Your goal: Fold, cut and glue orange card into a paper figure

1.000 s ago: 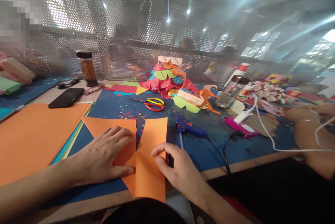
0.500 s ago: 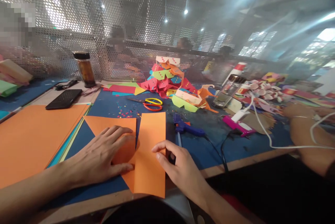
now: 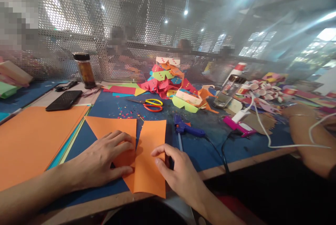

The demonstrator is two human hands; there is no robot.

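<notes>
An orange paper sheet (image 3: 149, 158), partly folded, lies on the blue mat (image 3: 210, 148) near the table's front edge. My left hand (image 3: 105, 160) lies flat on its left flap, fingers spread and pressing it down. My right hand (image 3: 178, 172) rests at the right edge of the folded strip, thumb and fingers curled against the paper's edge. A stack of large coloured sheets with an orange one on top (image 3: 34, 137) lies to the left.
Yellow and red scissors (image 3: 152, 105), a blue glue gun (image 3: 187, 130) with a black cable, a pile of folded coloured paper pieces (image 3: 170, 81), a black phone (image 3: 63, 100) and a dark jar (image 3: 84, 70) stand behind. Another person's arm (image 3: 309, 141) rests at the right, by a white cable.
The folded right strip has settled a little lower and flatter. Both hands stay on the paper, shifted only slightly.
</notes>
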